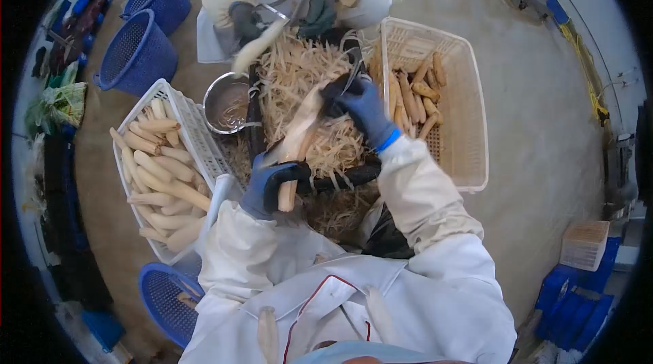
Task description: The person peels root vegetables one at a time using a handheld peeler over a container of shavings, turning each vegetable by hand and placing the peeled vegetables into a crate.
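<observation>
Over dark-rimmed bin (254, 109) heaped with pale peelings (286, 72), holding long root (297, 143) aslant, lower end gripped in gloved left hand (267, 186), fingers wrapped round. At upper end, gloved right hand (364, 109), fingers curled; cannot tell whether pinching root or tool, blurred. To left, in white crate (207, 134), piled pale roots (170, 167). Between crate and bin, in metal bowl (212, 107), scraps in liquid. To right, in larger crate (468, 116), browner roots (411, 99) along near side. Lower left, in blue basket (155, 296), few pale pieces. Across bin, in co-worker's gloved hands (318, 14), another root (257, 48).
</observation>
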The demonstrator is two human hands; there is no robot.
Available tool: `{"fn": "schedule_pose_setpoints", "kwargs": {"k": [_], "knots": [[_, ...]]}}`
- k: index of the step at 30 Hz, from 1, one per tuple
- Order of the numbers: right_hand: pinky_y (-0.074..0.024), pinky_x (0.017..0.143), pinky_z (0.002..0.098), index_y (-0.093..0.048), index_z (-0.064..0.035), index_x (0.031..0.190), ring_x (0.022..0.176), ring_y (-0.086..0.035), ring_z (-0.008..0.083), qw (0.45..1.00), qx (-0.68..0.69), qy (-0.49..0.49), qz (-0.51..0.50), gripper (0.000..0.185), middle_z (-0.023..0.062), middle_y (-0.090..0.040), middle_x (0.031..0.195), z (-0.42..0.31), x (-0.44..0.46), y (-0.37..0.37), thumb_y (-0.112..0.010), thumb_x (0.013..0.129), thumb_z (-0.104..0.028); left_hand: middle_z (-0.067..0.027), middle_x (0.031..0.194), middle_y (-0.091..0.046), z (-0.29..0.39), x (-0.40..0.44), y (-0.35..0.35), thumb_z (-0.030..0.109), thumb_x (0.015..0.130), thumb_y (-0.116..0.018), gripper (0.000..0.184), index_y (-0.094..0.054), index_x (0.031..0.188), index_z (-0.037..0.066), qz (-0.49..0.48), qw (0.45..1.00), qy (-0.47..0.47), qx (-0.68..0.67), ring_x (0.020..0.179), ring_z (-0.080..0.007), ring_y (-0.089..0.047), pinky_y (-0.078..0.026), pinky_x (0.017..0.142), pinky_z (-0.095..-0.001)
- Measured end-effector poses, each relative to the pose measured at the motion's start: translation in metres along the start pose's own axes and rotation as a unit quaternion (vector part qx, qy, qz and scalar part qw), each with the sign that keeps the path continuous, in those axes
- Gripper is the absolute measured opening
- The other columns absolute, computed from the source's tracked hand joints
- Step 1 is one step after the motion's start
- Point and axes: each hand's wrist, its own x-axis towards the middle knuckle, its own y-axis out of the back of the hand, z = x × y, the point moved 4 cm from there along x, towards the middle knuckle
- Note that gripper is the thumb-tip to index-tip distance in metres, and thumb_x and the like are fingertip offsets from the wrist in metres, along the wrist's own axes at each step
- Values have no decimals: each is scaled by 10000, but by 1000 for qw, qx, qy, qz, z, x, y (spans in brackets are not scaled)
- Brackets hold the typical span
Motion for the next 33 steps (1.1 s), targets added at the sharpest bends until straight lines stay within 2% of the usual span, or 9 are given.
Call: {"fn": "schedule_pose_setpoints", "kwargs": {"k": [1,2,4,10,12,17,22,28,33], "knots": [[-494,597,248,-671,-12,876,637,-620,117,985,138,-87,49,101,47,-669,757,-23,8,16,-725,803,-57,-87,820,-658,-1,0,2,66,722,-714,296,-632,994,-17,-7,1000,8,-12,695,-175,-649,-535,635,-282],[-504,588,262,-672,-7,877,632,-621,117,990,53,4,128,95,54,-677,763,-17,24,45,-717,812,-58,-90,824,-659,-1,0,5,63,726,-711,280,-636,985,-16,-13,1000,13,-23,693,-181,-651,-538,633,-284],[-510,581,269,-671,4,885,627,-625,124,975,144,-83,149,102,60,-682,767,-19,34,65,-707,823,-69,-101,878,-661,0,-1,7,39,743,-689,326,-612,1056,-6,-7,997,8,-72,683,-195,-656,-549,628,-297],[-517,768,281,-656,-20,1019,797,-636,135,980,116,-24,-159,298,55,-690,885,-36,-41,-41,-775,776,-146,-88,894,-625,4,2,-15,47,742,-706,650,-457,1342,38,-4,998,-6,-62,656,-169,-630,-540,579,-299],[-522,716,287,-655,-28,950,769,-631,116,993,99,-55,-33,203,52,-676,833,-26,-8,-1,-753,788,-103,-86,871,-622,7,-2,-16,22,732,-707,687,-431,1361,38,-25,996,-15,-87,658,-172,-631,-541,576,-300],[-519,710,281,-661,-29,893,763,-627,117,965,216,-74,127,150,52,-668,805,-26,17,47,-749,783,-78,-93,832,-625,8,-5,-11,48,751,-706,613,-468,1316,32,10,996,29,-82,650,-177,-637,-552,554,-313],[-511,740,276,-667,-26,927,802,-621,108,977,146,-16,-151,178,32,-680,830,-40,-41,-37,-752,786,-94,-90,804,-621,-5,2,-4,68,761,-711,525,-504,1241,19,-3,996,31,-82,621,-172,-625,-548,543,-311],[-529,608,277,-665,18,936,660,-648,155,965,149,-61,208,114,79,-692,825,-1,48,81,-680,830,-21,-97,790,-611,35,-23,-29,49,757,-693,451,-523,1168,-23,-31,992,17,-123,584,-164,-599,-549,564,-311],[-515,590,265,-658,27,879,638,-641,149,980,192,-31,41,105,86,-684,795,-56,9,24,-710,805,-25,-121,827,-639,19,-11,-19,105,748,-658,445,-545,1158,-25,2,994,8,-106,627,-184,-616,-514,566,-296]]}}
